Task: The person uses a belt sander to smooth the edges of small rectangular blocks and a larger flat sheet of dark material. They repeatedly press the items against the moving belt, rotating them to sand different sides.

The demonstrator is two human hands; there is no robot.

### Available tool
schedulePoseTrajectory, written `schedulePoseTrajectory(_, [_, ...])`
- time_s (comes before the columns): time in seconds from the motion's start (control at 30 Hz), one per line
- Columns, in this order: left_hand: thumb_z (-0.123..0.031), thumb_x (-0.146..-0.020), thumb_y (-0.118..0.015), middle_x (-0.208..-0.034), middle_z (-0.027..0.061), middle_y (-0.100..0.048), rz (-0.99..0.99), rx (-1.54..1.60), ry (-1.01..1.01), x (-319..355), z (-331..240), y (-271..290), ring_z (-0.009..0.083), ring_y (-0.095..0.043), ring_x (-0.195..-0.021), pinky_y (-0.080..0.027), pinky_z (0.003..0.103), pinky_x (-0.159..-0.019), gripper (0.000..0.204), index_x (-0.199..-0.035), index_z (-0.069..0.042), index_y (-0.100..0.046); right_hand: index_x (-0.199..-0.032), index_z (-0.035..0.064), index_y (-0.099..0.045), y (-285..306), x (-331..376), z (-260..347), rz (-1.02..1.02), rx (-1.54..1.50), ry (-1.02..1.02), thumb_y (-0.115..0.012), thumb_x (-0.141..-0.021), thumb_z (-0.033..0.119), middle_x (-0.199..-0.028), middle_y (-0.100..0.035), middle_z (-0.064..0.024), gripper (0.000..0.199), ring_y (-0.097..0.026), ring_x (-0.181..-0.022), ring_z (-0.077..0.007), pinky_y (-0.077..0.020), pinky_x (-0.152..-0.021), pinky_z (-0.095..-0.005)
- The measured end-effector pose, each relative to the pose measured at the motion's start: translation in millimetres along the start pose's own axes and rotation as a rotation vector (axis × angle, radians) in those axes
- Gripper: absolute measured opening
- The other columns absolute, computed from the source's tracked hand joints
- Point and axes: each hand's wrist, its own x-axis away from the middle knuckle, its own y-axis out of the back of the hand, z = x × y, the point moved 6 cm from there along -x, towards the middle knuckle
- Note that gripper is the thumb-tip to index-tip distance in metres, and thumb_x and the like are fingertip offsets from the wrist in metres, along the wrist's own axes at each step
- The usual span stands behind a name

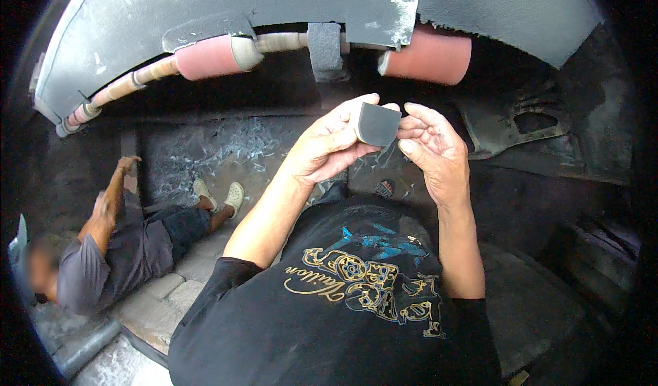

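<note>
Above my chest, my left hand grips a small dark grey block with a flat face, rounded lower corners and a pale side edge. Its thumb lies along the block's left side, and the fingers pass behind, partly hidden. My right hand is at the block's right edge with the palm partly turned up. Its fingers are curled and spaced from the thumb, with some fingertips at or touching the edge. Beyond the hands is a sanding machine with a red abrasive drum, blurred as if spinning.
Left along the machine's shaft sits a second red drum, with a grey padded strip between the drums. The grey hood arches above. Pale shavings litter the dark surface below. Another person works at the left, arm raised toward the machine.
</note>
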Motion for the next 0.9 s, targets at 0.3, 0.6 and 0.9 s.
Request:
schedulePoseTrajectory(0.3, [-0.013,-0.080,-0.079,-0.152,0.0238,-0.038,0.031,0.072,0.014,-0.9,6.4,5.0,0.0292,-0.049,-0.132,-0.045,0.039,-0.106,0.074,-0.145,-0.010,-0.043,-0.128,-0.0034,-0.056,2.7,17.1,-1.8,-0.020,0.111,-0.069,-0.068,-0.091,0.003,-0.110,-0.063,-0.0085,0.039,-0.062,-0.100,-0.0141,-0.0517,-0.089,-0.0286])
schedulePoseTrajectory(0.6, [-0.003,-0.080,-0.078,-0.126,0.0132,-0.061,-0.134,-0.353,-0.140,-7.5,0.8,0.9,0.0220,-0.059,-0.116,-0.048,0.038,-0.100,0.057,-0.131,-0.007,-0.052,-0.127,-0.0044,-0.055,-8.6,-0.6,0.7,-0.024,0.223,0.001,-0.074,-0.088,0.013,-0.115,-0.062,-0.0089,0.046,-0.062,-0.104,-0.0155,-0.0506,-0.092,-0.0303])
schedulePoseTrajectory(0.9, [-0.009,-0.083,-0.077,-0.119,0.0133,-0.064,-0.269,-0.478,-0.121,-25.8,-5.1,1.8,0.0202,-0.063,-0.109,-0.050,0.034,-0.098,0.056,-0.130,0.007,-0.050,-0.120,-0.0025,-0.061,4.8,-32.0,-20.3,-0.050,-0.007,-0.031,-0.065,-0.096,0.021,-0.110,-0.066,-0.0088,0.034,-0.063,-0.096,-0.0146,-0.0510,-0.082,-0.0292])
